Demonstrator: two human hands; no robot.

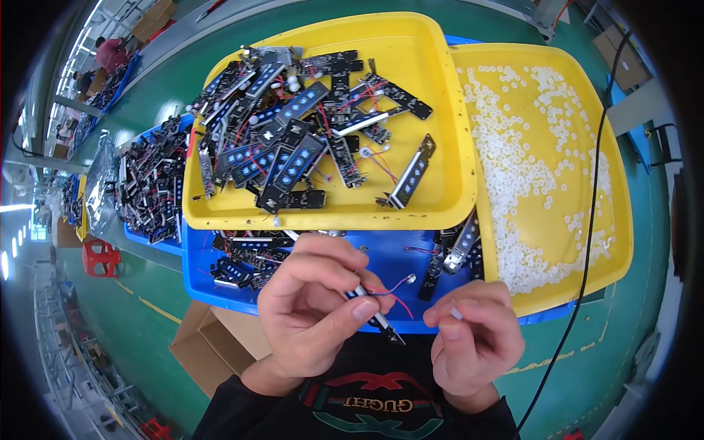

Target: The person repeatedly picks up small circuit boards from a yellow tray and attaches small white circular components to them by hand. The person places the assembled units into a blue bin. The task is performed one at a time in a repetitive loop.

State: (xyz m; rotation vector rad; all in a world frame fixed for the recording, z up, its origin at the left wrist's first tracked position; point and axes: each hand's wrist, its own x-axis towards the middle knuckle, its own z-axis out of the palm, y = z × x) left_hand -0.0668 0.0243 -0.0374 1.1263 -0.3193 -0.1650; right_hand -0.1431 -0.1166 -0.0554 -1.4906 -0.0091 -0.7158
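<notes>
Black circuit board (385, 326) aslant in left grip (304, 312), one end free

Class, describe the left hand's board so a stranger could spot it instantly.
Find the wide yellow tray heaped with black boards. Below it in the picture is the left hand, pinching a narrow black board with red and blue wires. Unlike the rest, it is held.

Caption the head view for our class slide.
Left hand grips a slim black circuit board, right hand a small white piece.
</notes>
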